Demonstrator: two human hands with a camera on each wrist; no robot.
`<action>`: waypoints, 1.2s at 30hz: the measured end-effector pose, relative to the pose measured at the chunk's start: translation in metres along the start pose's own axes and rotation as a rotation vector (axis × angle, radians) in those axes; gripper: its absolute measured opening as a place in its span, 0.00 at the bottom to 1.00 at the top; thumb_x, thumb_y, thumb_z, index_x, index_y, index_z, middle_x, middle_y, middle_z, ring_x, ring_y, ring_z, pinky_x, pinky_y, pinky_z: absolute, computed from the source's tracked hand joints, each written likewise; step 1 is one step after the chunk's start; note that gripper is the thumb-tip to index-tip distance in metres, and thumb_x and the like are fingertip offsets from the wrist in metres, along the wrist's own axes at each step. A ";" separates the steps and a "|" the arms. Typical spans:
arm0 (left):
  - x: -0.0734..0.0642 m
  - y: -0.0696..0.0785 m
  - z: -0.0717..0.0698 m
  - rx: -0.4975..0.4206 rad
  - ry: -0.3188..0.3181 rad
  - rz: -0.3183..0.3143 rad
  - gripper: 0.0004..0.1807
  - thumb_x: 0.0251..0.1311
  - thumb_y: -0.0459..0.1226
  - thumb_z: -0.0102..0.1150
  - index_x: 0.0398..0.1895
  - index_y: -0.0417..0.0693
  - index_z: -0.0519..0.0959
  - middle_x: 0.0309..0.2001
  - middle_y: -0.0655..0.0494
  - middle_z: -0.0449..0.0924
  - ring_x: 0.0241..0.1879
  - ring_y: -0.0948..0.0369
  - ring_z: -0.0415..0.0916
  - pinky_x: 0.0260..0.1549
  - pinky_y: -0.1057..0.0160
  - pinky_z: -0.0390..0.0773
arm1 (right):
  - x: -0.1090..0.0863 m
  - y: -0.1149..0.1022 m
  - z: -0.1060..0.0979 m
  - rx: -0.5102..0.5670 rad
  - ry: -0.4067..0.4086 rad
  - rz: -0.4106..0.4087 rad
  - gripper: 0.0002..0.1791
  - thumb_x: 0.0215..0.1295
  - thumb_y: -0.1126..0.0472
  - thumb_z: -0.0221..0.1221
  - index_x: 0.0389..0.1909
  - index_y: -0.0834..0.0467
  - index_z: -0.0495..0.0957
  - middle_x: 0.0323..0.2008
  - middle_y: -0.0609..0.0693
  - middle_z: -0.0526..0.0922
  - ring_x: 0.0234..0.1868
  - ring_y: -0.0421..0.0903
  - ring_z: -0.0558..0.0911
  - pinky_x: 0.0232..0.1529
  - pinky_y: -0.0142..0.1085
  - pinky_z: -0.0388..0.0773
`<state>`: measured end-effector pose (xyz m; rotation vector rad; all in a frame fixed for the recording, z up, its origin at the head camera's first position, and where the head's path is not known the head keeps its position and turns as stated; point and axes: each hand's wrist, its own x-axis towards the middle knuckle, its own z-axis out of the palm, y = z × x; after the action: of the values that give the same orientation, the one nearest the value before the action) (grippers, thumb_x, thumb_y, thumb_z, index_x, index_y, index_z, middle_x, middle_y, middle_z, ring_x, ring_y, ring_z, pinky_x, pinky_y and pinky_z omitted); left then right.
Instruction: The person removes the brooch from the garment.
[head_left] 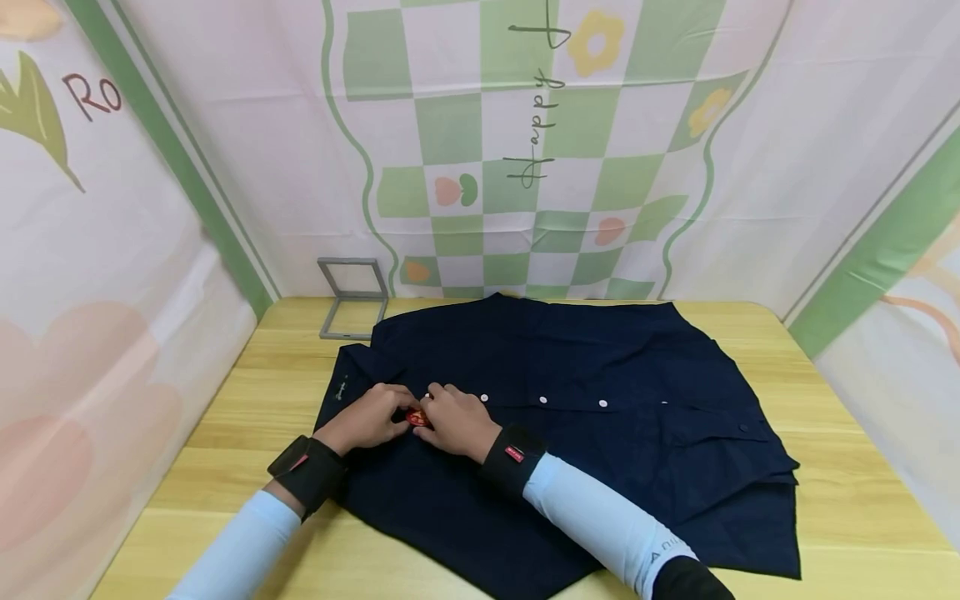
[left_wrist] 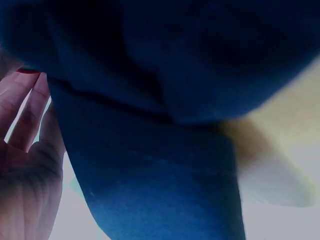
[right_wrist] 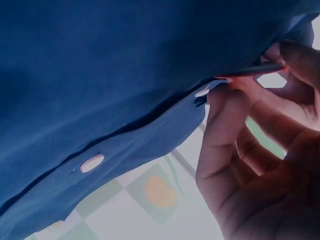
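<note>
A navy shirt (head_left: 600, 350) with white buttons lies spread on the table, its collar end at the left. Near the collar, a small red badge (head_left: 417, 417) sits between both hands at the front of the shirt. My left hand (head_left: 372, 417) pinches its left edge, and my right hand (head_left: 459, 422) holds it from the other side. Seen edge-on in the right wrist view, the badge (right_wrist: 250, 71) is thin and touches the cloth by the button placket. The left wrist view shows mostly dark fabric (left_wrist: 160, 165), with fingers of a hand (left_wrist: 30, 150) at its left.
A grey hinged frame (head_left: 356, 295) stands at the back left of the wooden table (head_left: 247, 400), touching or close to the shirt. Behind the table hangs a printed curtain (head_left: 517, 150). Further printed cloth (head_left: 112, 292) rises along the left side.
</note>
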<state>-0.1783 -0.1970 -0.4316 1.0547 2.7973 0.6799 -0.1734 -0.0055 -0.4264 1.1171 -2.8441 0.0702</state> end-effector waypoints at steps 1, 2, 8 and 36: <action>0.000 0.000 0.000 -0.001 0.000 0.004 0.12 0.59 0.29 0.64 0.46 0.43 0.85 0.45 0.51 0.84 0.46 0.56 0.81 0.43 0.61 0.82 | 0.001 -0.001 0.000 -0.012 0.007 0.007 0.19 0.65 0.41 0.61 0.44 0.52 0.84 0.38 0.48 0.80 0.33 0.42 0.79 0.27 0.32 0.79; 0.000 0.000 0.000 0.001 0.001 0.008 0.12 0.59 0.29 0.64 0.46 0.43 0.85 0.44 0.51 0.84 0.45 0.57 0.81 0.43 0.62 0.83 | 0.002 -0.002 0.001 -0.017 0.010 0.010 0.18 0.65 0.42 0.61 0.44 0.52 0.84 0.38 0.48 0.79 0.32 0.42 0.79 0.26 0.32 0.79; -0.002 -0.001 -0.002 0.032 0.012 0.013 0.10 0.58 0.29 0.65 0.44 0.44 0.84 0.43 0.51 0.83 0.44 0.57 0.81 0.42 0.63 0.82 | 0.006 -0.005 0.003 -0.006 0.038 -0.001 0.13 0.67 0.47 0.61 0.39 0.52 0.84 0.34 0.48 0.79 0.28 0.41 0.78 0.23 0.30 0.76; 0.000 -0.006 -0.001 -0.038 0.025 -0.017 0.06 0.56 0.29 0.67 0.34 0.47 0.81 0.33 0.57 0.80 0.31 0.66 0.73 0.30 0.71 0.75 | 0.003 -0.001 0.018 -0.057 0.125 -0.093 0.10 0.70 0.51 0.59 0.40 0.53 0.80 0.34 0.46 0.78 0.30 0.39 0.76 0.28 0.26 0.75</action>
<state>-0.1825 -0.2016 -0.4336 1.0222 2.7992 0.7458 -0.1760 -0.0093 -0.4439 1.1880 -2.6643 0.0503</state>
